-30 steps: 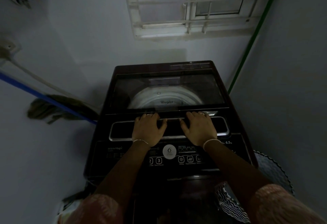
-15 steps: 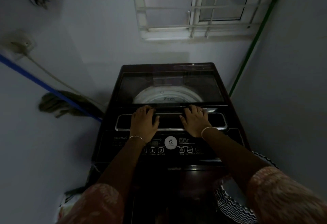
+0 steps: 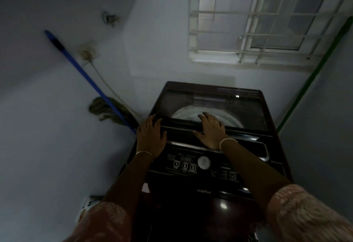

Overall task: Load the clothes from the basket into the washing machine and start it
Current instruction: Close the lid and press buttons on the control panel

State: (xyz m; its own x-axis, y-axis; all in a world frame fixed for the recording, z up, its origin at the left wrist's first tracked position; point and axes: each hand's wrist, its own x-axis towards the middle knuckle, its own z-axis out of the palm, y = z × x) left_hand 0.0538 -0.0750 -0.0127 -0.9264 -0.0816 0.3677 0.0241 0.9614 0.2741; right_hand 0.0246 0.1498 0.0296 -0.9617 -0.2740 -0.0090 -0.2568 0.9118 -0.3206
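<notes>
The left hand (image 3: 151, 136) lies flat with straight fingers on the front left corner of the closed glass lid (image 3: 238, 108) of the washing machine (image 3: 254, 167). The right hand (image 3: 211, 132) is spread flat on the lid's front edge. The machine fills the frame's centre. A blue-handled mop (image 3: 107, 110) leans at the left, and a barred window (image 3: 248, 22) sits upper right.

Left hand (image 3: 152, 136), right hand (image 3: 210, 132), palms down
</notes>
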